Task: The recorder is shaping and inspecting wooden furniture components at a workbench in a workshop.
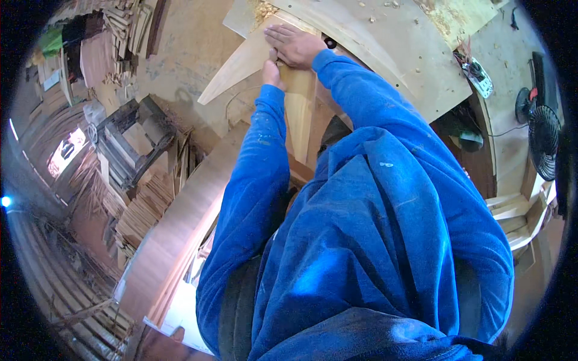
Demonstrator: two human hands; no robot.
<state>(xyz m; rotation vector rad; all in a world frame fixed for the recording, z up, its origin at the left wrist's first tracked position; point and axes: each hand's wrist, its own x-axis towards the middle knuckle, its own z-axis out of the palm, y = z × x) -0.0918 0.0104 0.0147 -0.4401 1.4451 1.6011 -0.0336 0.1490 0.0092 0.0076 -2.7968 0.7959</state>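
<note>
My right hand [292, 47] lies flat, palm down, across a tapered pale wooden board [298, 111] near the top of the view, its fingers extended toward the left. Just below it, my left hand [273, 73] grips the board's left edge, thumb pointing up and the other fingers mostly hidden. A second pointed wooden piece [226, 77] reaches out to the lower left from under my hands. Both rest by a large plywood work surface [421, 78] with wood shavings [264, 11] at its top.
A black fan [542, 144] stands at the right, near a silver and black power tool [475, 75]. To the left are a dark metal machine [132, 141], stacked offcuts [141, 219] and leaning planks [96, 60]. A long curved panel [174, 222] runs past my left arm. Wooden frames [518, 222] sit at lower right.
</note>
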